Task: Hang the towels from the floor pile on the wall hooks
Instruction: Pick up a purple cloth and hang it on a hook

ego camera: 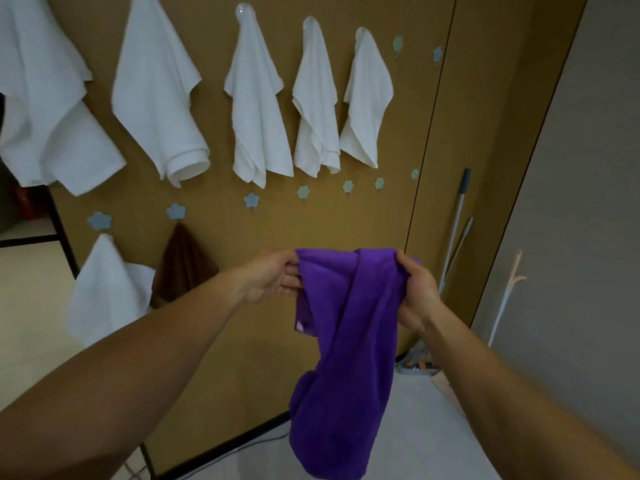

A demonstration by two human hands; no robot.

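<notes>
A purple towel hangs in front of me, stretched between both hands at its top edge. My left hand pinches the towel's left corner and my right hand grips the right side. Behind it is the brown wall with flower-shaped hooks. Bare hooks sit in the lower row, one bare hook left of centre, another bare hook beside it, and a third bare hook further right. A brown towel and several white towels hang on other hooks. The floor pile is out of view.
Two bare hooks sit at the upper right of the wall. A mop or broom handle leans in the corner at right, with a pale stick against the grey wall. White floor tiles lie below.
</notes>
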